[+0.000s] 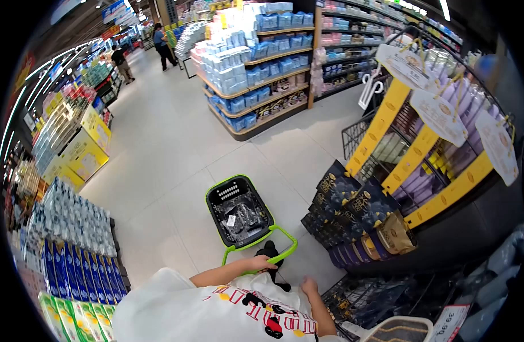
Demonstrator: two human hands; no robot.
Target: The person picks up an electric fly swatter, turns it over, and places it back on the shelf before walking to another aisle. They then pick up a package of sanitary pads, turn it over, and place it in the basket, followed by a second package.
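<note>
A black shopping basket (218,200) with a bright green rim stands on the floor in front of me. Inside it lies a dark item in shiny clear plastic (246,216) with a white label; its kind is hard to make out. My left hand (261,263) is closed around the basket's green handle (291,246), which is raised toward me. Hanging low beside my body on the right, my right hand (309,285) touches nothing that I can see. Its fingers are too small and turned away to read.
Close on the right is a rack with dark pouches (353,208) and yellow strips (381,128). A curved shelf of blue packs (233,77) stands ahead. Stacked packs (73,219) line the left. Two people (163,45) are far up the tiled aisle (159,142).
</note>
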